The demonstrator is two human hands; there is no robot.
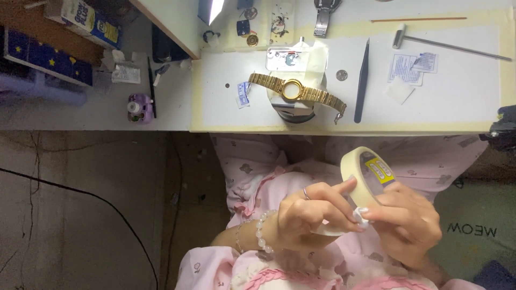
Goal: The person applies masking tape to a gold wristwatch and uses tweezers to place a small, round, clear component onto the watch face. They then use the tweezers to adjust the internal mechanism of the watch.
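Over my lap, both hands hold a cream roll of masking tape [359, 162] with a yellow label inside its core. My left hand [306, 215], with a ring and a bead bracelet, grips the roll's lower edge. My right hand [411, 217] pinches the tape at the roll's rim, fingertips meeting the left thumb. On the white work mat [462, 91] above, a gold watch [293, 90] with its metal band spread out rests on a round holder.
Black tweezers [362, 80] lie right of the watch. A small hammer [446, 45], paper slips [413, 67], a coin-like disc [342, 75] and a metal watch band [324, 16] lie farther back. A purple bottle [140, 107] and boxes [88, 21] crowd the left shelf.
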